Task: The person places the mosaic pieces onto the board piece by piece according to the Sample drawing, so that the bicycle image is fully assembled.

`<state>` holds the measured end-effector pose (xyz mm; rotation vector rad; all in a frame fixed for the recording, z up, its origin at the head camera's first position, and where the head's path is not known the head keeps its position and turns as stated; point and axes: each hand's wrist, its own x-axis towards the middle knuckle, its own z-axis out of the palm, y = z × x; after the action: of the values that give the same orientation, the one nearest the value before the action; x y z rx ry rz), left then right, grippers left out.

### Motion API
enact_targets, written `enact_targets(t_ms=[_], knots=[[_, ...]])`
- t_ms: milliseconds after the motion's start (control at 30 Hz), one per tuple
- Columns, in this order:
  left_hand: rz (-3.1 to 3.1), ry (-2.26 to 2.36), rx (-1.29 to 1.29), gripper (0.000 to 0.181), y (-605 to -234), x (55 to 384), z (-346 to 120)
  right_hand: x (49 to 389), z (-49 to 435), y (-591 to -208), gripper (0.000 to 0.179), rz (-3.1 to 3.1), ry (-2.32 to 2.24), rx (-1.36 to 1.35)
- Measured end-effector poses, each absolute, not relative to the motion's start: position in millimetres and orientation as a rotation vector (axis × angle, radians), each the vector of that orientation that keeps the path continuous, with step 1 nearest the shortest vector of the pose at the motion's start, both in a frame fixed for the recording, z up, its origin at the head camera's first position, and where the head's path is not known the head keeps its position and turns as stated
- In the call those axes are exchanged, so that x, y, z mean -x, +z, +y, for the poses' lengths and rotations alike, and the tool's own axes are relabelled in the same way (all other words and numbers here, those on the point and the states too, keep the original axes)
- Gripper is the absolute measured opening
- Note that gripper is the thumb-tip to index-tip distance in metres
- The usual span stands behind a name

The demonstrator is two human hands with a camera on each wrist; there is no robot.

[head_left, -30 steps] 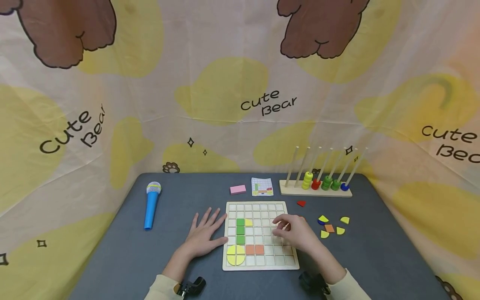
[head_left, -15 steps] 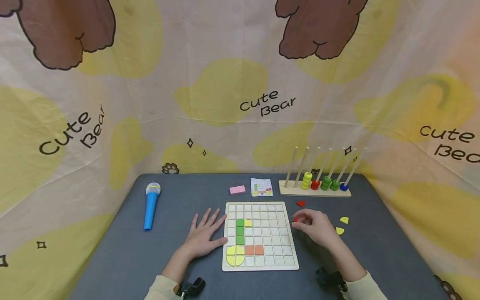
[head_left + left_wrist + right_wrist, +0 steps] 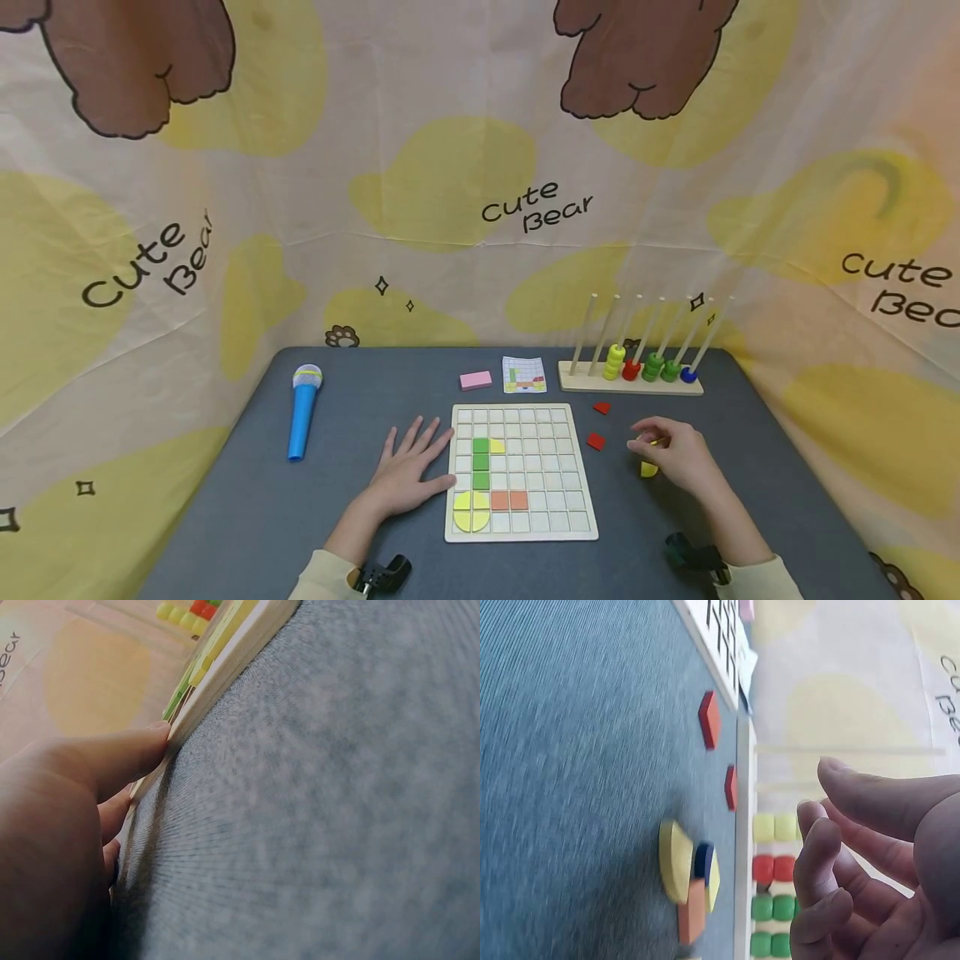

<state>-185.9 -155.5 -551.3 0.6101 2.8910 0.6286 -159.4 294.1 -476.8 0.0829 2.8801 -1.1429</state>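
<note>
My left hand (image 3: pixel 407 477) lies with fingers spread beside the left edge of a white gridded board (image 3: pixel 521 537). In the left wrist view the thumb (image 3: pixel 131 756) touches the board's side. On the board sit green squares (image 3: pixel 481 462), orange squares (image 3: pixel 500 500) and yellow quarter-round pieces (image 3: pixel 463 522). My right hand (image 3: pixel 678 458) hovers over loose pieces right of the board, fingers loosely bent and thumb apart, holding nothing. Beneath it the right wrist view has a yellow quarter-round piece (image 3: pixel 675 862), a dark blue piece (image 3: pixel 703 862) and an orange piece (image 3: pixel 692 915).
Two red pieces (image 3: pixel 596 442) lie right of the board. Behind it are a pink block (image 3: pixel 476 380) and a small pattern card (image 3: pixel 524 375). A wooden peg rack (image 3: pixel 632 383) with coloured beads stands at the back right, a blue toy microphone (image 3: pixel 302 417) at the left.
My right hand has moved from above the board, past the nearer red piece, to the loose pieces farther right. That red piece is now uncovered. My left hand has stayed in place.
</note>
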Motion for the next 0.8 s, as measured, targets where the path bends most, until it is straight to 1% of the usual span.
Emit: enact_targets(t_ms=[467,700,800], knots=[[2.895,0.631,-0.611,0.081,-552,187,-156,158,328,-494,0.038,2.883,-1.077,-0.140],[2.884,0.633,-0.609,0.082,-550,187,-156,158,338,-503,0.047,2.871,-1.002,-0.217],[2.884,0.626,-0.607,0.082,-550,187,-156,159,339,-505,0.045,2.853,-0.983,-0.226]])
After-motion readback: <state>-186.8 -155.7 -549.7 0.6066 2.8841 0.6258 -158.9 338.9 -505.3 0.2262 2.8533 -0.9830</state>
